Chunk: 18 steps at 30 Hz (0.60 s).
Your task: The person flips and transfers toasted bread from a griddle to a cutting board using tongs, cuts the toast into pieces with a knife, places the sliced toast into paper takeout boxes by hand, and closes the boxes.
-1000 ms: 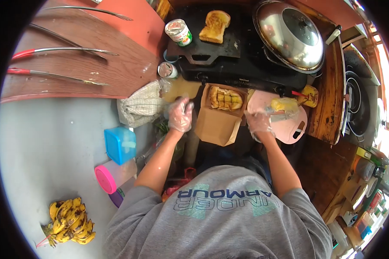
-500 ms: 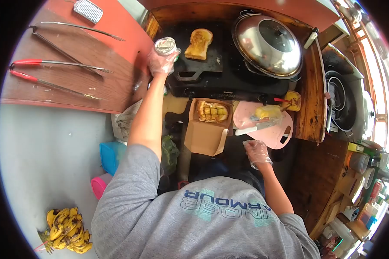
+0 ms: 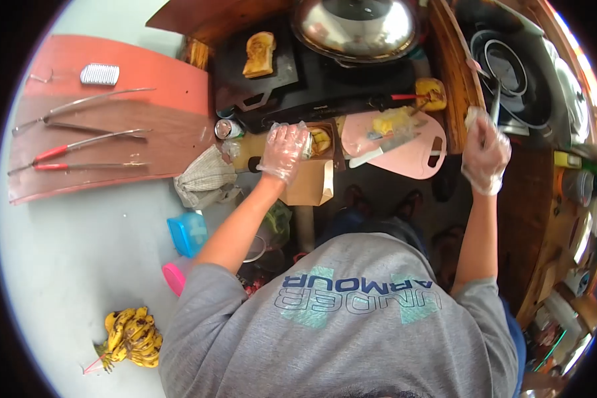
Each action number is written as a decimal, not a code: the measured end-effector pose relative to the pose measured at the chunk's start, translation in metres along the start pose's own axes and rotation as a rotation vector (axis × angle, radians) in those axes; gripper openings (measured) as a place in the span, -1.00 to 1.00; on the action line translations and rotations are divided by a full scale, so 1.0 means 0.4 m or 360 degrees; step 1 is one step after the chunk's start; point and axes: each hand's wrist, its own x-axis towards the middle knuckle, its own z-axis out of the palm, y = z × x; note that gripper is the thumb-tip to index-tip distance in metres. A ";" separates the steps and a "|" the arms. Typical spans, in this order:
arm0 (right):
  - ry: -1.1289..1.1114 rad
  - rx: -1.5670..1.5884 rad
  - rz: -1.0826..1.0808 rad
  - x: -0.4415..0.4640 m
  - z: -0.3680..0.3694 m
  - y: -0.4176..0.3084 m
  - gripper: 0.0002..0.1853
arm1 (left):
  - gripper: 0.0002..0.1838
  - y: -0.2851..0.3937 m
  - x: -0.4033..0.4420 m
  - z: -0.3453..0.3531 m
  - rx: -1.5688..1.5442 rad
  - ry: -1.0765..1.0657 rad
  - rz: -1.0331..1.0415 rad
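My left hand (image 3: 284, 154), in a clear plastic glove, is closed around a can (image 3: 308, 146), mostly hidden by my fingers and tilted over the open cardboard box (image 3: 306, 182). Inside the box lies cut toast (image 3: 320, 140), partly covered by my hand. My right hand (image 3: 487, 158), gloved too, is raised beside the wooden partition, near the dark pans. Its fingers are curled, and I cannot make out whether anything is in them. Another can (image 3: 226, 129) stands left of the box.
A browned bread slice (image 3: 260, 54) lies on the griddle plate (image 3: 288, 69), beside a lidded pan (image 3: 355, 30). The pink cutting board (image 3: 414, 156) carries a knife (image 3: 366, 156) and a plastic bag (image 3: 395, 125). Tongs (image 3: 89, 146) and a grater (image 3: 100, 74) rest at left; bananas (image 3: 134, 337) lie lower left.
My left hand has come down from beside the griddle to the box, the can now tilted. My right hand has moved right and up, away from the cutting board. The whole view has shifted.
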 end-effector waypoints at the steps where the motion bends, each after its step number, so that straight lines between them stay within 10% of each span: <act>1: -0.0085 -0.0061 0.0017 0.019 -0.001 0.027 -0.85 | -0.50 0.000 -0.016 0.050 0.0054 -0.0139 -0.0058; 18: -0.0267 0.0190 -0.0013 0.072 0.056 0.183 -0.90 | -0.22 0.036 0.045 0.057 0.0313 -0.0564 -0.0347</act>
